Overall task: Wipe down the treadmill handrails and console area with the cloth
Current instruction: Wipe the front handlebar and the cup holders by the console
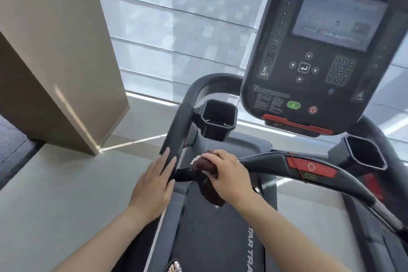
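Note:
A dark brown cloth [208,192] is wrapped over the left end of the treadmill's front crossbar [271,162], and part of it hangs below. My right hand [227,172] grips the cloth on top of that bar. Flat on the black left handrail [176,130], beside the cloth, lies my left hand [154,180] with straight, spread fingers. The console [320,51] stands above at the upper right, with a dark screen, keypad, a green button and a red one.
Two black cup holders [217,120] [362,157] flank the console's base. A red stop panel [311,166] sits on the crossbar. The belt [212,234] runs below. A beige pillar [55,51] stands left, a window behind.

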`<state>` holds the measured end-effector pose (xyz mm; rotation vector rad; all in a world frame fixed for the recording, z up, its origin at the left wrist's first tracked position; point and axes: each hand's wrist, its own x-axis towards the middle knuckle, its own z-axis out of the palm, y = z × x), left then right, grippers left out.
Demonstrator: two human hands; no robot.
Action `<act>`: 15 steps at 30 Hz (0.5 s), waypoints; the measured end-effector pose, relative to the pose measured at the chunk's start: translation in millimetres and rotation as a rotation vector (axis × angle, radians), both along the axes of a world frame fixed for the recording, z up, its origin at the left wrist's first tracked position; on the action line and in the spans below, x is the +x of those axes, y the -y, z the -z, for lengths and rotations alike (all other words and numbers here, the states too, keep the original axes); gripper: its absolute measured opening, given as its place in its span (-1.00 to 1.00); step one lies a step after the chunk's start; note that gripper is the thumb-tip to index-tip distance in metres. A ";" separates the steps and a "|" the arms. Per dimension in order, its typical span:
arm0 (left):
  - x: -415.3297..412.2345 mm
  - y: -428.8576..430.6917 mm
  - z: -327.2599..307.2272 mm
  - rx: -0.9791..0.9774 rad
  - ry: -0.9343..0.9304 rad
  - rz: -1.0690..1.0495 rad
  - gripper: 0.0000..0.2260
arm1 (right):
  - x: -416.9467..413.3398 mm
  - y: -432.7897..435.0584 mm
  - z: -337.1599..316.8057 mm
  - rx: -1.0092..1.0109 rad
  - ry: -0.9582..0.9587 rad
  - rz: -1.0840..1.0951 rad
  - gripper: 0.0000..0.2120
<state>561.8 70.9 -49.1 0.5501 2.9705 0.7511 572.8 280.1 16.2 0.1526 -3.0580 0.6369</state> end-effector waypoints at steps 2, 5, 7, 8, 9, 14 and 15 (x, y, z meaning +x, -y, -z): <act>-14.6 -9.7 -8.2 -0.036 -0.048 0.073 -0.53 | 2.4 -21.7 -21.5 -0.093 -0.072 0.089 -0.68; -35.7 -34.5 -17.0 -0.063 -0.003 0.137 -0.54 | 3.6 -55.5 -56.0 -0.108 -0.251 0.160 -0.69; -46.1 -49.8 -19.2 -0.086 0.004 0.150 -0.56 | 3.0 -71.6 -70.4 -0.072 -0.372 0.189 -0.67; -50.0 -56.4 -19.7 -0.091 0.005 0.152 -0.56 | 2.8 -76.5 -72.5 -0.044 -0.406 0.193 -0.65; -53.0 -62.4 -20.1 -0.087 0.008 0.157 -0.57 | 3.0 -79.6 -70.7 -0.012 -0.414 0.181 -0.63; -54.7 -81.2 -15.2 -0.062 0.028 0.210 -0.58 | 14.4 -74.4 -24.5 0.376 -0.106 0.079 -0.57; -53.9 -81.6 -12.8 -0.051 0.038 0.220 -0.58 | 17.5 -71.8 -15.7 0.441 -0.074 0.092 -0.54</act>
